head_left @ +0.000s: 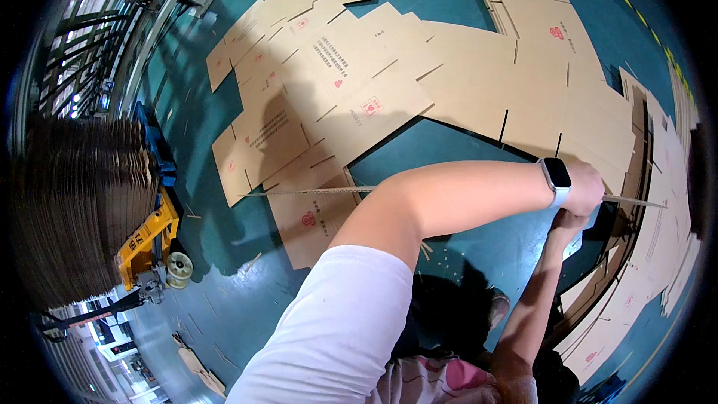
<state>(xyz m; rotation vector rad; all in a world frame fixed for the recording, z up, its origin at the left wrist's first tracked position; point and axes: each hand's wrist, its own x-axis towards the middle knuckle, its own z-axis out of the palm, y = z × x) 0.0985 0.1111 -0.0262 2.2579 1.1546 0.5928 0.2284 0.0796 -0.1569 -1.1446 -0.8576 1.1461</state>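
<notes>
A brown cardboard sheet [321,191] is seen almost edge-on, as a thin line running left to right beneath my left forearm and out past my hands. My left hand [587,187], with a smartwatch [556,173] on its wrist, is closed over the sheet's edge toward its right end. Just below and touching it is my right hand [570,221], its fingers closed against the near side of the sheet. What those right fingers hold is hidden. Flat printed cardboard blanks [359,90] with cut slots lie overlapping on the floor beyond.
At the left stands a tall stack of cardboard [78,209] beside a yellow pallet jack [149,238]. More cardboard sheets [651,254] lean or lie at the right. Cardboard scraps [198,365] are scattered on the green floor [217,284]. A metal frame machine [97,37] stands far left.
</notes>
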